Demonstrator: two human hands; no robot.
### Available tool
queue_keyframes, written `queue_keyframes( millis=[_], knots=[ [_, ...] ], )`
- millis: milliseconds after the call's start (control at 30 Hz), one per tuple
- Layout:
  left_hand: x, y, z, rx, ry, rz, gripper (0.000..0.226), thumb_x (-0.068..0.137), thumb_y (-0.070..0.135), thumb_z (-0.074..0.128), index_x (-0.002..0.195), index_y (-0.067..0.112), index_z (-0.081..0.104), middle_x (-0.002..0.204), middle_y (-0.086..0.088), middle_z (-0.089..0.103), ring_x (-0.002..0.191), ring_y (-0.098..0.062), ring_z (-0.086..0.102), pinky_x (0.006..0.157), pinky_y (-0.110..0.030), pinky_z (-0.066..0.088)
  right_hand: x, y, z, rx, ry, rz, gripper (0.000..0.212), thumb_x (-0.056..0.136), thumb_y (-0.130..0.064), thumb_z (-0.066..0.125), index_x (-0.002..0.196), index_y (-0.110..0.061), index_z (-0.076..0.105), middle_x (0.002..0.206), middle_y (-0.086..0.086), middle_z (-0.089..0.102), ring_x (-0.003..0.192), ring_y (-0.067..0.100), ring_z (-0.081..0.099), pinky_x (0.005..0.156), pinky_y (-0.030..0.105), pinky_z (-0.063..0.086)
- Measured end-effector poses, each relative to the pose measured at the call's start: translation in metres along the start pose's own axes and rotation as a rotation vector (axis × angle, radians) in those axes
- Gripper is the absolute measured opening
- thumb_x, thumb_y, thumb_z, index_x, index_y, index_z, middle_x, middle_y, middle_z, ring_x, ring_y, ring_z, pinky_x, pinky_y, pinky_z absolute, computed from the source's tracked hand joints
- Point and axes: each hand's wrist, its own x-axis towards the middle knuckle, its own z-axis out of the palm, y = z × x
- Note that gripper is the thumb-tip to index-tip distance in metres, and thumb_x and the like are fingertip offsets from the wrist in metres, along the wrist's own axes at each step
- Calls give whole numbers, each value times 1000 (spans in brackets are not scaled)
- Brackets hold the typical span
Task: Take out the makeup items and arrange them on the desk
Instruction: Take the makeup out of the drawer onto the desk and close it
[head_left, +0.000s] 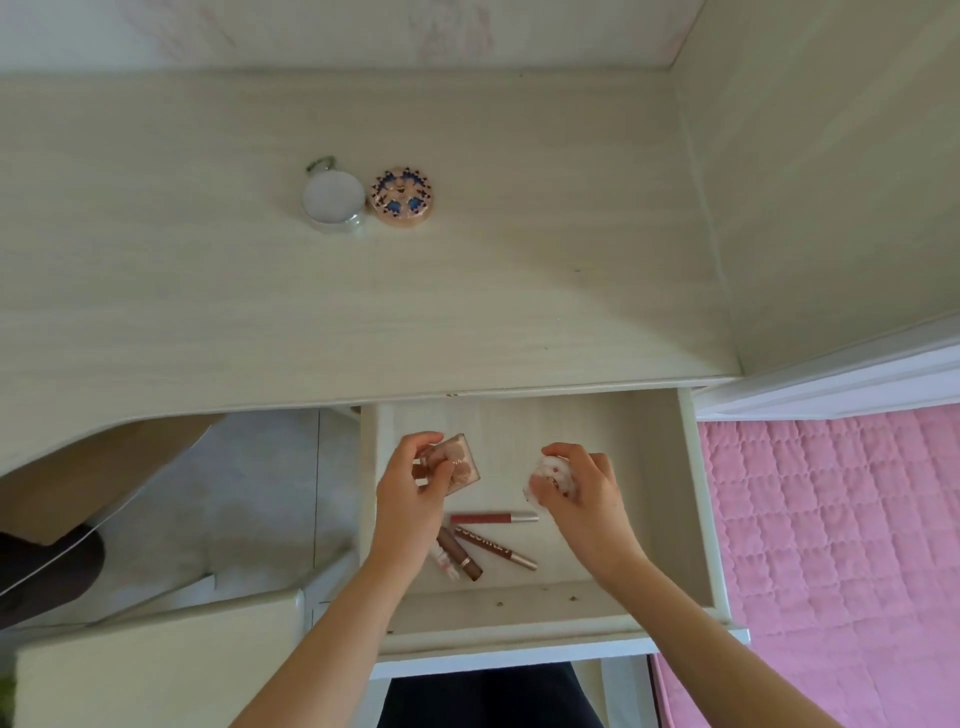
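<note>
Both hands reach into the open drawer (670, 519) under the desk (467, 312). My left hand (413, 488) grips a square pinkish-brown palette (462, 460) at the drawer's left. My right hand (584, 486) curls around a small round white-and-pink compact (550, 475). On the drawer floor between my wrists lie a pink lip gloss tube (493, 518), a brown pencil-like tube (493, 546) and two short brown tubes (460, 558). On the desk top stand a round white-lidded jar (333, 200) and a patterned round compact (401, 201), side by side.
A wall panel (831, 182) borders the desk on the right. A pink quilted bed cover (841, 545) lies right of the drawer. Left of the drawer are the floor, a dark object (47, 571) and a pale cabinet top (156, 670).
</note>
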Motion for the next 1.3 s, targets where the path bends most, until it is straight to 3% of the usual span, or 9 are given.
queue_keyframes(
  millis=[167, 267, 433, 533, 600, 767, 1033, 1200, 1300],
  knots=[
    [10, 34, -33, -124, 69, 14, 26, 91, 3, 53, 109, 21, 61, 106, 2, 63, 95, -15, 61, 81, -26, 51, -3, -51, 3, 130, 46, -47, 24, 87, -29, 59, 106, -42, 54, 108, -10, 46, 88, 7, 57, 66, 14, 47],
    [23, 51, -52, -164, 99, 50, 24, 91, 1, 51, 103, 20, 61, 99, 2, 65, 88, -4, 62, 76, -16, 49, 7, -79, 9, 170, 50, -80, 28, 87, -28, 60, 112, -38, 52, 109, -6, 54, 93, 11, 58, 73, 24, 50],
    [59, 66, -73, -166, 148, 91, 12, 92, 9, 55, 100, 18, 59, 91, 0, 64, 78, -2, 61, 65, -11, 47, 37, -123, 22, 207, 105, -122, 32, 84, -32, 66, 113, -36, 51, 100, -10, 60, 82, -6, 58, 61, 5, 44],
    [85, 72, -78, -100, 185, 124, 10, 92, 11, 57, 100, 17, 58, 92, -4, 63, 82, -10, 61, 73, -21, 49, 61, -147, 31, 201, 117, -153, 35, 81, -34, 71, 112, -30, 55, 96, -12, 62, 80, -5, 59, 59, 6, 45],
    [104, 74, -77, -22, 205, 135, 11, 92, 11, 55, 101, 17, 57, 99, -5, 61, 88, -11, 60, 76, -18, 46, 78, -159, 37, 163, 103, -188, 37, 80, -34, 72, 112, -27, 57, 96, -11, 63, 82, -4, 59, 60, 6, 46],
    [142, 75, -70, 98, 211, 114, 17, 93, 7, 51, 106, 15, 58, 107, -6, 55, 82, 16, 50, 67, 0, 36, 119, -175, 56, 24, 87, -309, 42, 81, -28, 71, 118, -21, 55, 111, -5, 54, 90, 7, 54, 66, 3, 42],
    [166, 79, -70, 150, 210, 91, 21, 92, 7, 50, 110, 17, 58, 109, -2, 54, 85, 7, 52, 69, 0, 38, 154, -175, 69, -105, 33, -399, 43, 82, -28, 69, 123, -23, 56, 121, -5, 42, 96, 8, 49, 69, -4, 38],
    [171, 77, -74, 311, 200, 142, 21, 91, 10, 55, 111, 12, 61, 108, -3, 50, 101, -19, 51, 80, -15, 34, 157, -171, 66, -266, 3, -470, 46, 87, -33, 63, 130, -22, 53, 123, -1, 50, 113, 17, 41, 87, 19, 35],
    [175, 74, -76, 386, 203, 136, 22, 91, 11, 57, 113, 12, 61, 113, -7, 53, 107, -25, 44, 85, -21, 33, 159, -172, 62, -249, -27, -433, 50, 88, -31, 65, 135, -21, 50, 123, -1, 53, 121, 17, 35, 92, 19, 32]
  ],
)
